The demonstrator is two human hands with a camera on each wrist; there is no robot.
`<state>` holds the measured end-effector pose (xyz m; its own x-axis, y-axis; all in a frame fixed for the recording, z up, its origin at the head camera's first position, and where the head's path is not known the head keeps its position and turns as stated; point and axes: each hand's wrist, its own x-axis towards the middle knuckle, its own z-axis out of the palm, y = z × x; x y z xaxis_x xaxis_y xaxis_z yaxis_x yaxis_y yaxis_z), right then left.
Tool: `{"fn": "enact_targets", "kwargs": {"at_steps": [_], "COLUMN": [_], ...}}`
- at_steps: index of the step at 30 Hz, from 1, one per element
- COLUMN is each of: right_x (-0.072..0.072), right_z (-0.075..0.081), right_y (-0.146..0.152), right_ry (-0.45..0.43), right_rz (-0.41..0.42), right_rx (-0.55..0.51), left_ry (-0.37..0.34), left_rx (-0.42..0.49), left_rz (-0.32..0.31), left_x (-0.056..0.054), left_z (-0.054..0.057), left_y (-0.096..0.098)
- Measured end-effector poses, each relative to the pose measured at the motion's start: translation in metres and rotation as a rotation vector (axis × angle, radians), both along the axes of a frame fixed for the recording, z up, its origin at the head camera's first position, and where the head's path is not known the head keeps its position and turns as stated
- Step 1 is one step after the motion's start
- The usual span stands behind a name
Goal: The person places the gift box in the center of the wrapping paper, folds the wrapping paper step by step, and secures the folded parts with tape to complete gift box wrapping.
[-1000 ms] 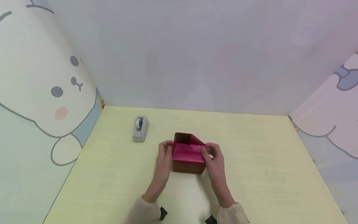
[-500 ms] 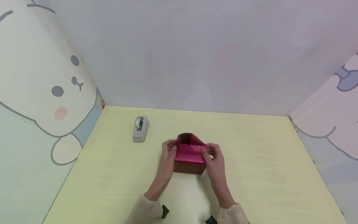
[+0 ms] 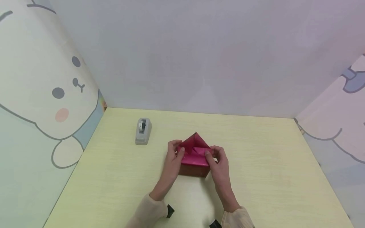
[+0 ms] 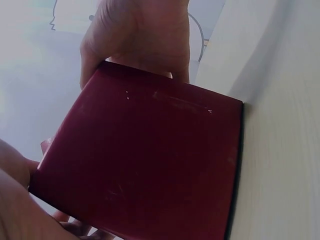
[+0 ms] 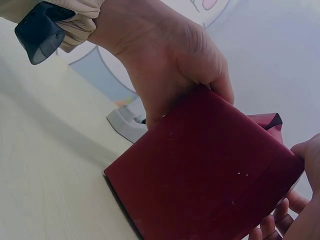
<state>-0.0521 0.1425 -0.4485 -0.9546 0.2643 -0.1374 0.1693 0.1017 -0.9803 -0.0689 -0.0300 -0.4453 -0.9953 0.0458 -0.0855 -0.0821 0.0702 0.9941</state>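
Note:
A red box (image 3: 194, 171) with a shiny magenta top fold stands on the table between both hands. At its far side, the red paper of the open end is drawn up into a pointed peak (image 3: 196, 139). My left hand (image 3: 171, 163) grips the left edge, thumb on top and fingers behind the side. Opposite it, my right hand (image 3: 219, 166) pinches the right edge, thumb on the magenta fold. In the left wrist view the box's plain dark red front (image 4: 140, 145) fills the middle. The peak's dark tip (image 5: 274, 121) shows behind the box in the right wrist view.
A grey tape dispenser (image 3: 143, 131) stands on the pale yellow table (image 3: 265, 164), behind and left of the box. A plain wall (image 3: 199, 63) rises at the table's back edge, and panels with cartoon animals (image 3: 57, 95) flank both sides.
My left hand has moved right and slightly away from me, pushing the box's left edge inward. The far edge went from a squared opening to a pointed peak. My right hand has stayed put.

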Motion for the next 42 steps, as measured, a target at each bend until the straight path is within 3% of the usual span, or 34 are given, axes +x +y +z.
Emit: {"fn": "enact_targets", "kwargs": {"at_steps": [20, 28, 34, 42], "right_x": [0.000, -0.001, -0.001, 0.000], "right_z": [0.000, 0.000, 0.000, 0.000], "right_y": [0.004, 0.004, 0.004, 0.004], "right_ry": [-0.010, -0.001, -0.003, -0.004], "right_rz": [0.035, 0.040, 0.044, 0.050], "right_rx": [0.019, 0.019, 0.019, 0.030], "left_ry": [0.014, -0.021, -0.026, -0.049], "left_rx": [0.002, -0.111, -0.123, -0.224], "left_rz": [0.016, -0.007, -0.064, -0.172], "left_x": [-0.013, -0.018, -0.023, -0.033], "left_z": [0.003, 0.005, 0.010, 0.012], "left_y": [0.008, 0.008, 0.003, -0.002]}}
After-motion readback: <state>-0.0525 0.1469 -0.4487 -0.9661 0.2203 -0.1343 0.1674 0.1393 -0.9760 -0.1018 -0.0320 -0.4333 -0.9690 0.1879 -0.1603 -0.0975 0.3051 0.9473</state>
